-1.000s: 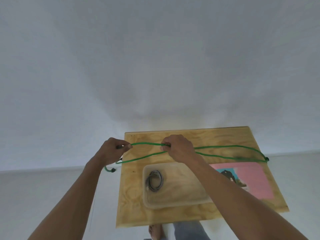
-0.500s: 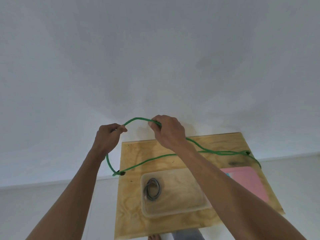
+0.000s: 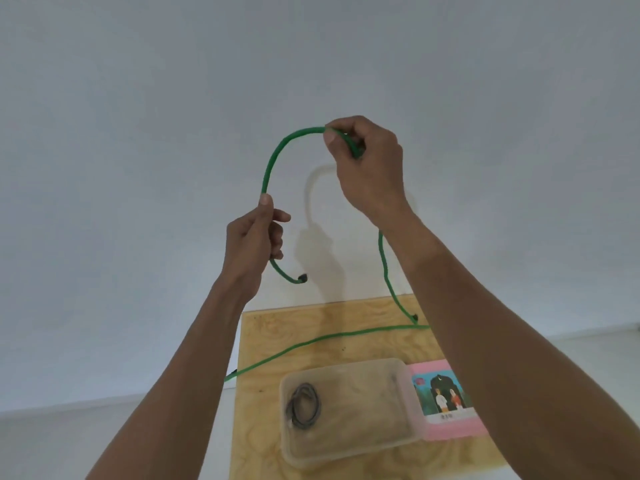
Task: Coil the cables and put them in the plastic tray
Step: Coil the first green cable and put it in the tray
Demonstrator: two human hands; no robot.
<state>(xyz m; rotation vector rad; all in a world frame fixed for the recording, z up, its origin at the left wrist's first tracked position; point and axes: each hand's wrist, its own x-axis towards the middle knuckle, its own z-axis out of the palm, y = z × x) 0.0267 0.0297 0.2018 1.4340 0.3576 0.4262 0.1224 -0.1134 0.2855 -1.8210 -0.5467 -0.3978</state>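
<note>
From the head view, the person holds both hands raised above the wooden board (image 3: 332, 327), with the green cable (image 3: 273, 161) arched between them. The left hand (image 3: 251, 247) grips the cable with thumb pressed along it and fingers curled round; a short tail hangs just below that fist, ending in a dark plug (image 3: 302, 278). The right hand (image 3: 369, 168) sits higher and to the right, fingers curled and pinching the cable at the top of the arch, where a second strand seems to be gathered in the same grip, though I cannot tell how many turns it holds. From the right hand the cable drops behind the wrist, down to the board, then runs long and nearly straight leftward across the wood and off the near left edge. That slack length is what matters, I would judge: it lies well below both hands, its long axis running across the board from right to left, and it feeds up into the right hand, so the right hand is the one placed to draw the next loop toward the left. The plastic tray (image 3: 412, 403) stands on the near part of the board, below the hands, with a coiled grey cable (image 3: 304, 407) already lying at its left end. A pink card (image 3: 446, 424) lies just beside the tray's right wall.
</note>
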